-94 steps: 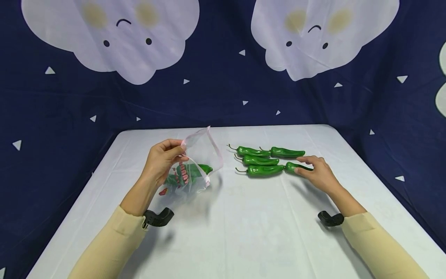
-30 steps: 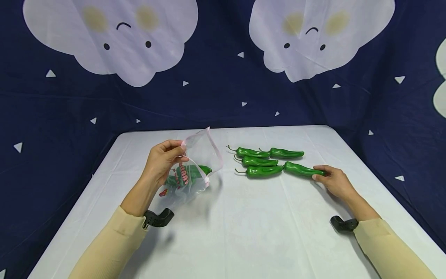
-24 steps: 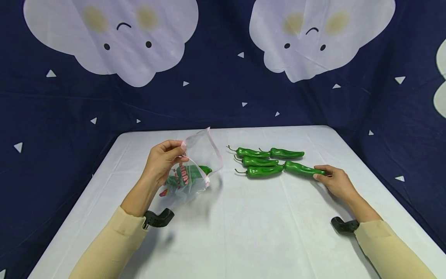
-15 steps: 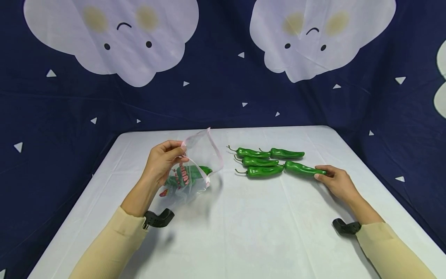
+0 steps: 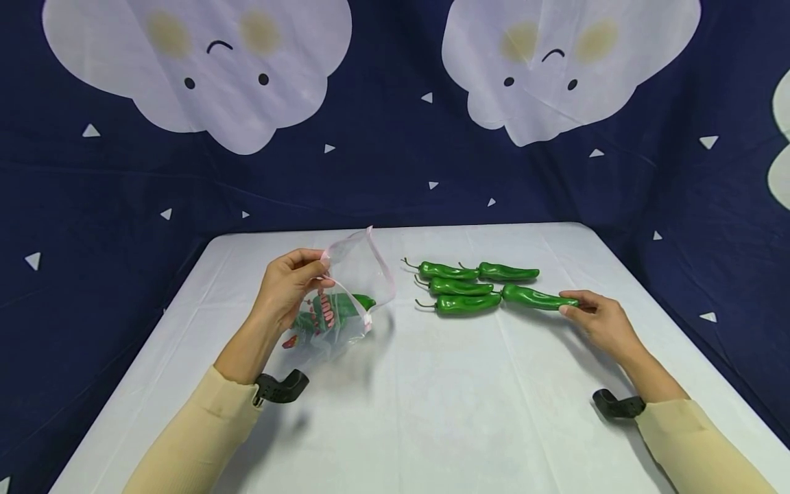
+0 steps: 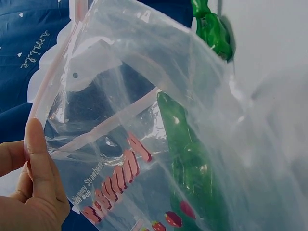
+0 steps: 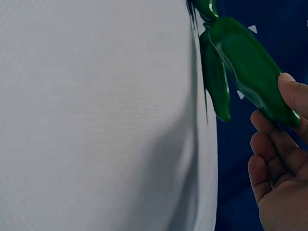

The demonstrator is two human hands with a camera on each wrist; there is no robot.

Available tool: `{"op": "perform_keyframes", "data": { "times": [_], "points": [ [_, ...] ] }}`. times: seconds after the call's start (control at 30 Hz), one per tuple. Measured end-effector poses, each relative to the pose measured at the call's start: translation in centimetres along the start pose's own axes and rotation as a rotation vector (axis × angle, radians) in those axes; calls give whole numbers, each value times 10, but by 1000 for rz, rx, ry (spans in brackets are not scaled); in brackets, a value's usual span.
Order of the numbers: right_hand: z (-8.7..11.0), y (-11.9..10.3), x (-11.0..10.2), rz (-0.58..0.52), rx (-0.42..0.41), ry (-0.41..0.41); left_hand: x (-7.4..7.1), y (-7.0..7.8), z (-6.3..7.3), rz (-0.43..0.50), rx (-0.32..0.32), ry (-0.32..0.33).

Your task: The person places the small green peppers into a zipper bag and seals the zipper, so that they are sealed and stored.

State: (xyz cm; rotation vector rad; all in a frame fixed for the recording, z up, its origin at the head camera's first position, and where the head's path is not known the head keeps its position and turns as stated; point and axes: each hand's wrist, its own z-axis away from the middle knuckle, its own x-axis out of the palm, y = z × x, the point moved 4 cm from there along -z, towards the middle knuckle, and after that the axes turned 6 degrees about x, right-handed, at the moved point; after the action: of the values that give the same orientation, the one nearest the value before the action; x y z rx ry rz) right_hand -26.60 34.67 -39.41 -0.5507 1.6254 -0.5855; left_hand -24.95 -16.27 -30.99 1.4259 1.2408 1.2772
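My left hand [image 5: 280,285] pinches the pink-edged rim of a clear zip bag [image 6: 120,77], whose mouth gapes toward the right. Inside the bag show green chili peppers [image 6: 190,159], partly behind red strawberry print. My right hand [image 5: 603,322] pinches the pointed tip of another green chili pepper [image 5: 533,298] between thumb and fingers. That pepper's stem end meets the tip of the front pepper [image 5: 465,304] on its left. In the right wrist view, the thumb lies on one side of the held pepper [image 7: 248,65] and fingers on the other.
Behind the front pepper lie a middle pepper [image 5: 459,285], a back left pepper [image 5: 447,269] and a back right pepper [image 5: 508,272]. All rest on a white-covered table [image 5: 457,412]. A dark blue cloth [image 5: 395,185] with clouds hangs behind it.
My right hand has shifted right and toward me, from over the pepper to its tip. Over the last second it edges slightly further right, still gripping the tip. The left hand and bag stay put.
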Motion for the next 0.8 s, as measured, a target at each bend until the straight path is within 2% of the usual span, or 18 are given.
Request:
{"op": "perform_keyframes", "data": {
  "times": [0.17, 0.43, 0.6, 0.8],
  "points": [
    [1, -5, -4, -2, -4, 13, 0, -1, -1, -2, -2, 2],
    [3, -10, -14, -7, -33, 79, 0, 1, 0, 4, -6, 4],
    [3, -10, -19, -41, -10, 103, 1, 1, 0, 0, -6, 3],
    [3, -15, -20, -92, 11, 92, 1, 1, 0, 7, -5, 2]
  ]
}}
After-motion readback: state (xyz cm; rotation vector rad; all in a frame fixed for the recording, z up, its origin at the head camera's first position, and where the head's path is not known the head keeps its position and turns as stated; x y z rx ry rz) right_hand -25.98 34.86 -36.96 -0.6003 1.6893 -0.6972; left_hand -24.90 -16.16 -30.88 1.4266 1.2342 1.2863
